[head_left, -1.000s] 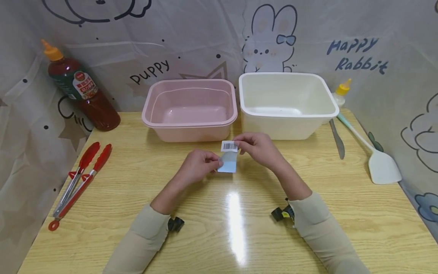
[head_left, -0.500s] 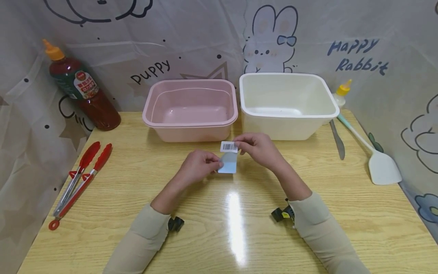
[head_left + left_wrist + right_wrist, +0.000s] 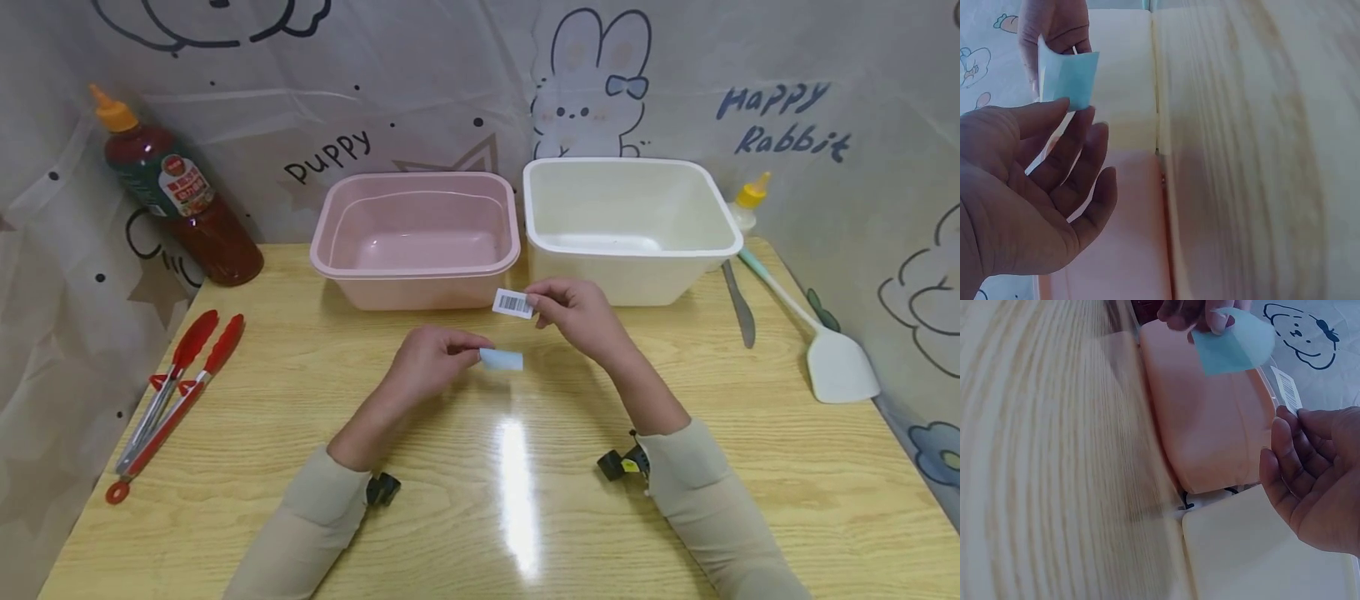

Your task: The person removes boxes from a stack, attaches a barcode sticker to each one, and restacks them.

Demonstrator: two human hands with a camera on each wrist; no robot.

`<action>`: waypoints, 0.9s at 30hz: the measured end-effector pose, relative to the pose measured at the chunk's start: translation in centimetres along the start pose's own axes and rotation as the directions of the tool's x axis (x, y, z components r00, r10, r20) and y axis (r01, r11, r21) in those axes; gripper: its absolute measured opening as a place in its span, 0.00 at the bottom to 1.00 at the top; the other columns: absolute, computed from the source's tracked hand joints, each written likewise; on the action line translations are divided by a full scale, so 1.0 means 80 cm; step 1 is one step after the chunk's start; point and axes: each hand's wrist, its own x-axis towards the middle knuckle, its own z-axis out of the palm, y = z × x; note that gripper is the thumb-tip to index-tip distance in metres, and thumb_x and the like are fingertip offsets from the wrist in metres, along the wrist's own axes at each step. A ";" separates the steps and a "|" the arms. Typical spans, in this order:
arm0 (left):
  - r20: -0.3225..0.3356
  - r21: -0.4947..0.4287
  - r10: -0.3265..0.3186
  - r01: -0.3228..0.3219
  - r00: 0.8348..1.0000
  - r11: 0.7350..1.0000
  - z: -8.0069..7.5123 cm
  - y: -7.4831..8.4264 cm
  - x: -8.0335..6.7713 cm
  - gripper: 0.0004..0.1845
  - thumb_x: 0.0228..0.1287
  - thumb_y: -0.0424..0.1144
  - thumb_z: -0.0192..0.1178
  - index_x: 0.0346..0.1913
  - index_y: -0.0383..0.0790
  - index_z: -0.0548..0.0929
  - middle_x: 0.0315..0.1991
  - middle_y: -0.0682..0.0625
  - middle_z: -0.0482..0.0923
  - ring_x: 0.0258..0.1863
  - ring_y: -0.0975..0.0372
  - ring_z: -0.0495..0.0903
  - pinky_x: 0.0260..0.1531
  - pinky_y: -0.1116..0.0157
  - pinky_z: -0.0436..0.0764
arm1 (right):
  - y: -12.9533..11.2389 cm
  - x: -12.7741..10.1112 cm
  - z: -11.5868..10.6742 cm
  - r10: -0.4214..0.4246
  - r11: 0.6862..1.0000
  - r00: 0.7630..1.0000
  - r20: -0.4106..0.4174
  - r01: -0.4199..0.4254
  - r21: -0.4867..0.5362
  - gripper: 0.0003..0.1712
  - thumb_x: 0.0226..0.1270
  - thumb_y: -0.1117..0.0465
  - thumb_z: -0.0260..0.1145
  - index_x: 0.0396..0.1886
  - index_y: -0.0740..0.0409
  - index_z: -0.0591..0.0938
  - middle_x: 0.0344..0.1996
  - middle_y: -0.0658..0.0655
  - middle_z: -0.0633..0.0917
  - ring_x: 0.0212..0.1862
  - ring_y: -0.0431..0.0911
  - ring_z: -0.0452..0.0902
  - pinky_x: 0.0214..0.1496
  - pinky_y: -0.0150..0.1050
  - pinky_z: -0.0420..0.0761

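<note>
Between thumb and fingers, my left hand point(image 3: 429, 364) pinches a small light-blue backing paper point(image 3: 502, 359) by its left end. In the right wrist view this backing paper point(image 3: 1230, 353) looks curved. My right hand point(image 3: 579, 317) pinches the right edge of a white barcode sticker point(image 3: 513, 303), printed side up. The sticker and the paper are apart, with the sticker farther from me and slightly higher in the head view. Both are held above the table, in front of the two tubs. The right wrist view also shows the barcode sticker point(image 3: 1288, 390) at the fingertips.
A pink tub point(image 3: 420, 287) and a cream tub point(image 3: 615, 279) stand side by side at the back. On the left are a red sauce bottle point(image 3: 183, 204) and red-handled tongs point(image 3: 176, 400). A knife point(image 3: 740, 308), a white spatula point(image 3: 842, 367) and a yellow-capped bottle point(image 3: 746, 207) are right.
The barcode sticker has come off the blue backing paper. My right hand has moved up and slightly right with the sticker; the paper has tilted in my left hand, which barely moved.
</note>
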 end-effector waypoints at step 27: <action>-0.124 -0.152 -0.046 0.027 0.991 0.988 -0.024 0.002 0.007 0.16 0.68 0.44 0.67 0.56 0.44 0.85 0.48 0.49 0.87 0.44 0.56 0.85 0.45 0.59 0.84 | -0.015 -0.001 0.032 -0.059 0.998 0.998 0.036 0.059 0.004 0.14 0.74 0.63 0.64 0.55 0.60 0.86 0.47 0.62 0.88 0.34 0.47 0.84 0.35 0.39 0.84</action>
